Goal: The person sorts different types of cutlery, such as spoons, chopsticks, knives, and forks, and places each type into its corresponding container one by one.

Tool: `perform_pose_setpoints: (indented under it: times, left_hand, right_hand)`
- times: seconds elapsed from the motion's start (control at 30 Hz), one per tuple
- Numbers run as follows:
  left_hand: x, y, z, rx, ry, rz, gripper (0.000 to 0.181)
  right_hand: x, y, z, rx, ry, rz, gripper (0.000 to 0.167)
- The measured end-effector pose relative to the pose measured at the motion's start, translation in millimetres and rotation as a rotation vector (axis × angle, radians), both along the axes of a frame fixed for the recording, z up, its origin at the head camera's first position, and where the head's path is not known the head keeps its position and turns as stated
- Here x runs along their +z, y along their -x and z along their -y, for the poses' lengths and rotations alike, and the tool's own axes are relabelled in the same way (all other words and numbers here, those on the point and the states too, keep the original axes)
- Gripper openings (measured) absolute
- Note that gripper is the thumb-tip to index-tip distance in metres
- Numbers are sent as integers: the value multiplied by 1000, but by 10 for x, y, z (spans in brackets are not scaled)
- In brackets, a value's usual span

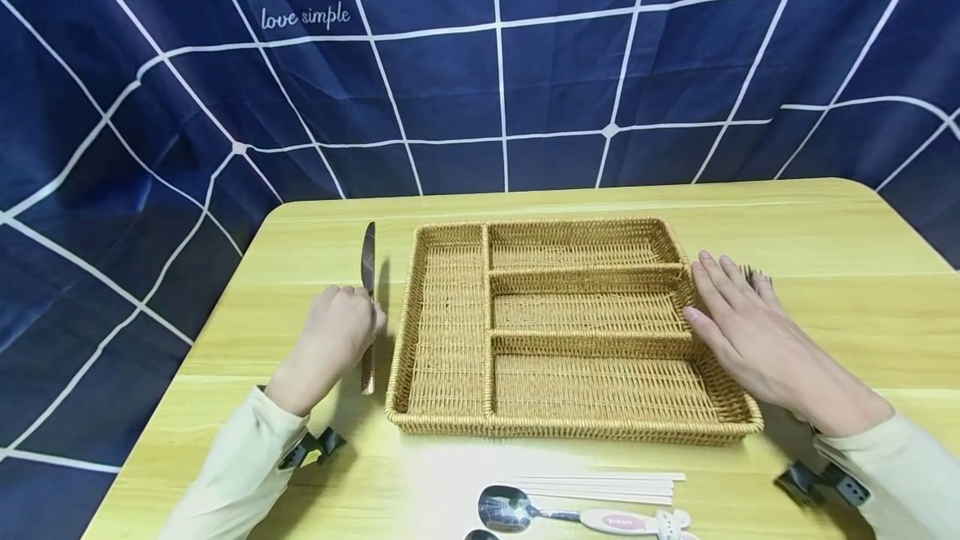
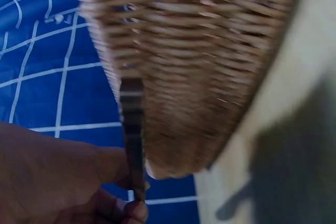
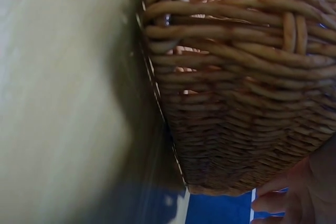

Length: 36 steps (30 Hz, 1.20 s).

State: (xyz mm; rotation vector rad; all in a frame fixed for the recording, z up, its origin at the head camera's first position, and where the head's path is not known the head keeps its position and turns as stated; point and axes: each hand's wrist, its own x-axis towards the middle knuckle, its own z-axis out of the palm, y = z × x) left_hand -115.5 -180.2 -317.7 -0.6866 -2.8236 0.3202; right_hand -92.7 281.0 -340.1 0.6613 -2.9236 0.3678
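Observation:
A knife (image 1: 367,261) is pinched in the left hand (image 1: 337,332), blade pointing to the back, just left of the wicker tray (image 1: 487,365). In the left wrist view its handle (image 2: 133,129) stands between thumb and fingers of the left hand (image 2: 63,177), beside the woven side wall (image 2: 184,51). The right hand (image 1: 757,340) rests with fingers extended on the tray's right rim; the tines of a fork (image 1: 748,275) show beyond its fingers. In the right wrist view the fingers of the right hand (image 3: 294,198) are against the tray's wall (image 3: 236,87). All four tray compartments hold nothing.
White chopsticks (image 1: 600,486) and a spoon with a white and pink handle (image 1: 506,509) lie in front of the tray, with part of another spoon (image 1: 481,535) at the frame's bottom edge. A blue gridded cloth (image 1: 555,65) hangs behind the wooden table (image 1: 300,252).

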Motion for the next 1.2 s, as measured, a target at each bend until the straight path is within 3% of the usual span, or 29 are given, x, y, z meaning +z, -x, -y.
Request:
perform_pose_setpoints:
  times: [0.1, 0.23, 0.3, 0.5, 0.57, 0.77, 0.97, 1.03, 1.2]
  left_hand:
    - [98, 8, -78, -24, -35, 35, 31]
    - [201, 9, -192, -41, -13, 81, 35]
    - [231, 13, -259, -22, -36, 101, 36]
    - [285, 42, -499, -30, 70, 215, 29]
    - [275, 57, -585, -35, 59, 246, 25]
    - [136, 66, -780, -30, -14, 284, 28]
    - [-106, 20, -864, 10, 113, 175, 22]
    - [-177, 0, -889, 21, 120, 169, 21]
    - [-302, -42, -936, 104, 26, 217, 33]
  right_hand:
    - [3, -3, 5, -3, 3, 5, 61]
    - [7, -3, 13, -9, 4, 12, 62]
    - [8, -3, 19, -12, 2, 16, 62]
    - [2, -18, 26, -23, 2, 28, 64]
    - [2, -23, 25, -27, 7, 33, 64]
    - [3, -27, 25, -33, 16, 28, 64]
    - [0, -29, 26, -38, 19, 26, 64]
    - [0, -33, 25, -39, 23, 28, 64]
    - [10, -34, 24, -39, 33, 34, 64]
